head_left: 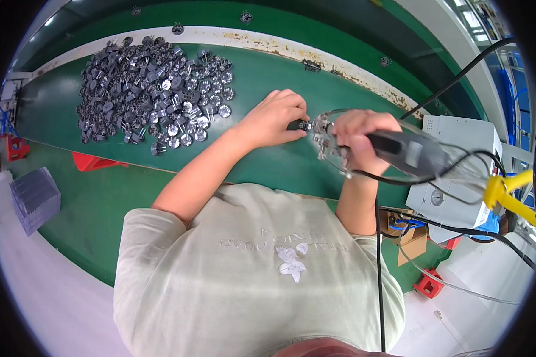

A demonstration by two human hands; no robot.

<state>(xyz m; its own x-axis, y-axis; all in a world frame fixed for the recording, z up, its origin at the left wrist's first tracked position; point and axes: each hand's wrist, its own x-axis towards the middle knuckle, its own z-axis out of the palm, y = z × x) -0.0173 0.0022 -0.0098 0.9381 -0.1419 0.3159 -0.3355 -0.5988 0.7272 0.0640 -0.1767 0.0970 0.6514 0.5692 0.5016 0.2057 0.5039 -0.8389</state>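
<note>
Bright, even overhead lighting; I see only soft shadows under my hands [315, 128] on the green surface [262, 77]. Small glints mark the heap of metal parts [152, 95]. Fisheye distortion bends straight edges near the dark circular rim; the centre is sharp.

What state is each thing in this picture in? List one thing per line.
Left hand: closed on a small dark part.
Right hand: gripping a grey powered tool, tip at the part.
Pile of metal parts: loose, heaped on the green belt.
Grey box: upright, cabled.
</note>
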